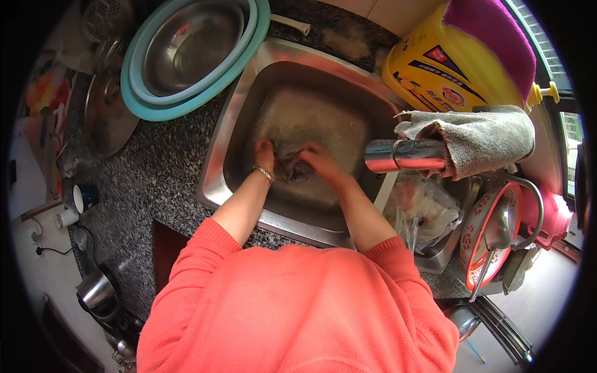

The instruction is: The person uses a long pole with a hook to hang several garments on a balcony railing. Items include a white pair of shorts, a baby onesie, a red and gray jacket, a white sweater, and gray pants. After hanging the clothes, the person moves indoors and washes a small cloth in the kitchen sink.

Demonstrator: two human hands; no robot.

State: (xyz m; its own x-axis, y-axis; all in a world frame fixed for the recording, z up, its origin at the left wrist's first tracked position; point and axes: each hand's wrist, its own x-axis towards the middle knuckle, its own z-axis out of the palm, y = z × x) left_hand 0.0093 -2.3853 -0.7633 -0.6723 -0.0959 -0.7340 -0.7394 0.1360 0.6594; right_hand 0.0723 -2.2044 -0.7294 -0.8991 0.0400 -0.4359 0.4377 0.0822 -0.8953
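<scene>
Both of my hands are down inside a stainless steel sink [298, 102]. Between them is a crumpled, translucent plastic bag [298, 170] with a darker patch; what it contains is too blurred to tell. My left hand [264, 156], with a silver bracelet at the wrist, grips the bag's left side. Curled fingers of my right hand [322, 162] hold its right side. The bag is low in the basin, near the side closest to me. To the right, a chrome faucet [406, 155] reaches over the sink's edge, partly wrapped in a grey cloth [489, 137].
Nested basins [193, 109] with a steel bowl [193, 46] stand at upper left on the granite counter [154, 177]. A yellow detergent jug [433, 70] bearing writing sits behind the faucet. Plastic bags [422, 210] fill the small side basin; an enamel basin [471, 238] leans beyond.
</scene>
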